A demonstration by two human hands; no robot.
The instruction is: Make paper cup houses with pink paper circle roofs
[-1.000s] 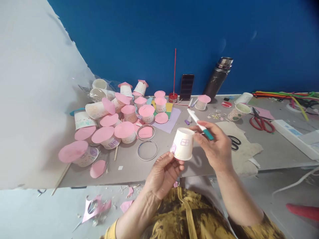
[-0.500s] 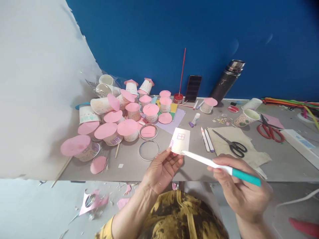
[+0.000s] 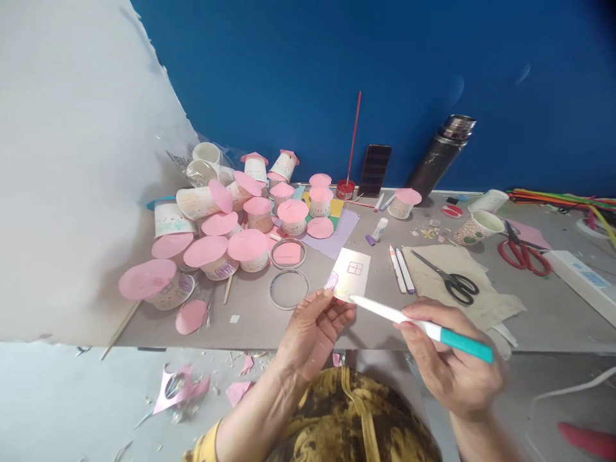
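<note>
My left hand (image 3: 310, 330) grips a small white paper cup (image 3: 351, 273) by its rim, upside down, above the near table edge. A purple window and a door are drawn on the cup. My right hand (image 3: 450, 362) pinches a white marker with a teal end (image 3: 423, 327). The marker's tip touches the cup's lower side. Both hands hover over the grey table (image 3: 539, 308).
A heap of paper cups with pink round lids (image 3: 231, 218) fills the left of the table, with two metal rings (image 3: 287, 289) beside it. Two markers (image 3: 400, 269), black scissors (image 3: 450, 280), red scissors (image 3: 522, 253), a glue stick (image 3: 378, 230), a flask (image 3: 437, 157) and a phone (image 3: 375, 170) lie further right.
My right hand came down from beside the cup's top to a lower spot at the right, with the marker's tip now at the cup. The cup turned slightly in my left hand.
</note>
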